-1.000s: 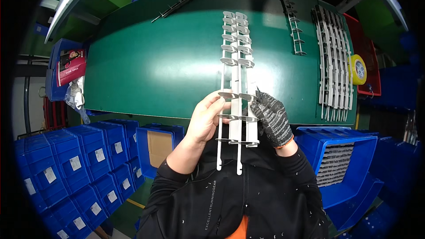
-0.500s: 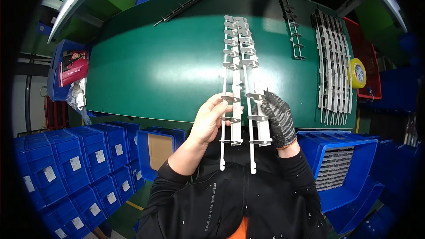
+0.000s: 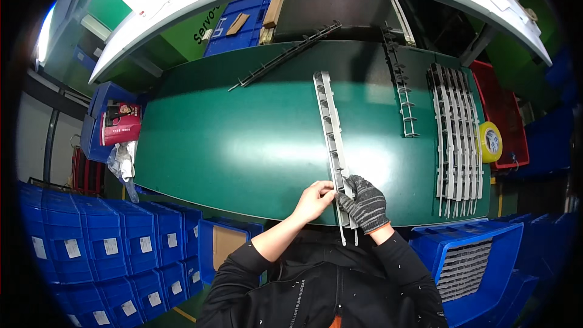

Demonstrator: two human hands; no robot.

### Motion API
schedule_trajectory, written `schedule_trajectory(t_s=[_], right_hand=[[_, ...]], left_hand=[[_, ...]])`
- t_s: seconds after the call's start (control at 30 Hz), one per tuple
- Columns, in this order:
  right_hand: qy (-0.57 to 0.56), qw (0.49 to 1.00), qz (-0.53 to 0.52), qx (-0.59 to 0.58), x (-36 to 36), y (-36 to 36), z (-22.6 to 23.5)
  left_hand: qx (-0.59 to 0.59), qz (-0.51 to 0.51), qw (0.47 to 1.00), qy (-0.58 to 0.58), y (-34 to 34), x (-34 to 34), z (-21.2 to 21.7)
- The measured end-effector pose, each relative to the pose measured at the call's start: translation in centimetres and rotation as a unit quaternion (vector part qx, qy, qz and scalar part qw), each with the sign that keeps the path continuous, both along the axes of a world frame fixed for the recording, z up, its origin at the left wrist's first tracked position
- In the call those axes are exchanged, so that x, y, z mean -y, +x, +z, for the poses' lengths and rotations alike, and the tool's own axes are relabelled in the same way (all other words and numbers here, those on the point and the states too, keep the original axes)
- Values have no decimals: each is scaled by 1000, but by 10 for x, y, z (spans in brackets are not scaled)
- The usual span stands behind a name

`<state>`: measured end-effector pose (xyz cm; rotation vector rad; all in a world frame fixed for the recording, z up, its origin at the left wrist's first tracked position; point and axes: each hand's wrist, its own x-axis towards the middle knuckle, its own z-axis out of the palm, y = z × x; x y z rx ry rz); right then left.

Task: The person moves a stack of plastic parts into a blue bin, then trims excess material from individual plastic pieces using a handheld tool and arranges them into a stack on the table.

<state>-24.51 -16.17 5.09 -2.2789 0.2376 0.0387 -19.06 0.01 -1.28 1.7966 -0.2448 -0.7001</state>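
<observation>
A long grey plastic strip with side clips lies along the green table, its near end sticking out over the front edge. My bare left hand pinches that near end from the left. My right hand, in a dark knitted glove, grips the same end from the right. The strip now looks narrow, seen almost edge on.
Several similar grey strips lie in a row at the right of the table, with one thin strip beside them and a dark strip at the back. A yellow tape roll sits in a red tray. Blue bins stand below left and right.
The strip, earlier lying flat with its clips spread wide, has been turned onto its edge. Both hands stayed at its near end, and the view has shifted.
</observation>
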Motion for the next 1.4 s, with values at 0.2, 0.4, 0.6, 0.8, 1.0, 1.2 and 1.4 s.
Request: schedule_trajectory(t_s=[0.2,0.4,0.6,0.8,1.0,1.2,1.4], right_hand=[[-36,999,6,36,0,2,-12],[-53,996,32,57,31,23,-19],[-127,962,-213,-114,135,70,5],[-119,989,-82,-39,139,81,-70],[165,935,-290,122,165,12,2],[243,856,-414,192,165,-65,36],[174,881,-396,190,151,-71,37]], left_hand=[[71,30,994,82,69,0,3],[120,95,978,139,97,45,7],[40,105,993,41,109,53,15],[62,44,997,22,116,106,43],[98,-54,994,2,109,191,54],[166,-84,977,107,84,283,16],[189,-95,966,147,71,322,25]])
